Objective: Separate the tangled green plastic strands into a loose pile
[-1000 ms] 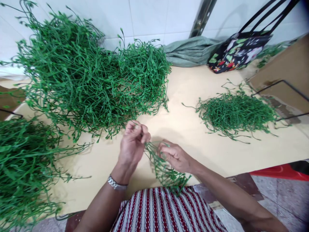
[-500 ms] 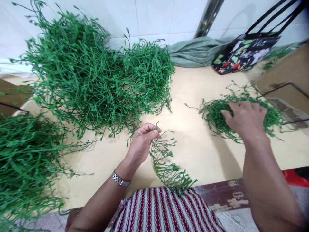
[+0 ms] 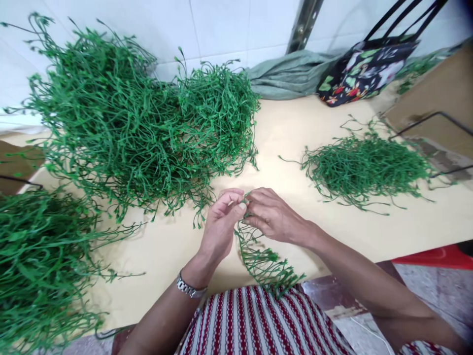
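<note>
My left hand [image 3: 219,229] pinches the top of a green artificial plant strand [image 3: 264,264] between thumb and forefinger. The strand hangs toward my lap, with a row of thin, bud-tipped side stems along it. Fingertip to fingertip with it, my right hand [image 3: 277,217] is closed in a pinch at the strand's upper end. A bit of green stem shows between the two hands; the rest of what the right fingers grip is hidden behind them. To the right lies a flat pile of loose green stems [image 3: 369,167].
A large heap of green stems [image 3: 121,123] rises at the back left, another heap [image 3: 37,266] at the near left. Along the wall are a grey-green cloth [image 3: 291,76] and a floral bag [image 3: 369,69]. A cardboard box [image 3: 436,103] stands right, a brown one [image 3: 18,162] left.
My right hand has left the right-hand pile and come across to the left hand at the strand's top. The left hand keeps its pinch; the view has shifted slightly.
</note>
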The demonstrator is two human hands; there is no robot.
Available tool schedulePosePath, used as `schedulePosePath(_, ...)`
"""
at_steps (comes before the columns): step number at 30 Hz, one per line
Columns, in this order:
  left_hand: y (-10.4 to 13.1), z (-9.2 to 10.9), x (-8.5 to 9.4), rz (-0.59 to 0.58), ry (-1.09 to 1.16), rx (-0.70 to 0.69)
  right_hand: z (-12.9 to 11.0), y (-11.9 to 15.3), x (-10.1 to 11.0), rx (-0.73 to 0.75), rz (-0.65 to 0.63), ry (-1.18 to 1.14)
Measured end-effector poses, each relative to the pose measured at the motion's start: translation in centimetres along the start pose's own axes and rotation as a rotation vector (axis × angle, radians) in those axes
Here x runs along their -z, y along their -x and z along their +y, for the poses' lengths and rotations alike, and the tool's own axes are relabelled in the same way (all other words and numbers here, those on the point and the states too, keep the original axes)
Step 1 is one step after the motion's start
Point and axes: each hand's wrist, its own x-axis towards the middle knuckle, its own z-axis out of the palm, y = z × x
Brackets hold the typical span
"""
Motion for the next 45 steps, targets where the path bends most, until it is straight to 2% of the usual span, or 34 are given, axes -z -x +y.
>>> schedulePosePath(6, 0.8, 0.4, 1.2, -0.144, -0.214, 0.127, 0.2, 1.0, 0.2, 0.031, 0.018, -0.065)
schedulePosePath(10, 1.1, 0.5, 1.5, -0.266, -0.299, 0.144, -0.2, 1.3, 0.2, 0.020, 0.047, -0.031)
schedulePosePath(14, 1.1, 0.6, 1.7, -0.336, -0.485, 0.084, -0.3, 1.5, 0.3, 0.039, 0.053, -0.033)
schedulePosePath(18, 1.0, 1.1, 1.8, -0.405, -0.786, -0.108, -0.5, 1.6, 0.5, 0.065, 0.004, -0.034)
schedulePosePath(21, 1.0, 1.5, 1.8, -0.491, -1.039, -0.245, -0.6, 1.7, 1.0, 0.059, -0.106, 0.007)
schedulePosePath(24, 1.1, 1.8, 1.8, -0.644, -1.193, -0.338, -0.7, 1.8, 1.6, 0.052, -0.262, -0.005)
schedulePosePath(29, 1.4, 2.1, 1.7, -0.955, -1.219, -0.379, -1.2, 2.2, 2.7, 0.118, -0.513, -0.094)
schedulePosePath(33, 1.5, 2.1, 1.1, -1.097, -1.205, -0.369, -2.0, 1.9, 4.1, 0.148, -0.708, -0.051)
schedulePosePath(39, 1.9, 2.8, 0.5, -1.205, -1.199, -0.384, -2.7, 1.6, 5.4, 0.160, -0.835, -0.007)
schedulePosePath(41, 1.8, 3.1, 0.9, -1.204, -1.187, -0.425, -2.2, 1.9, 6.0, 0.144, -0.822, 0.012)
schedulePosePath(43, 1.3, 3.3, 1.6, -1.050, -1.115, -0.409, -0.9, 2.5, 7.3, 0.062, -0.679, 0.089)
schedulePosePath(45, 0.4, 3.2, 2.2, -0.846, -0.993, -0.320, 1.2, 3.3, 9.3, -0.093, -0.405, 0.291)
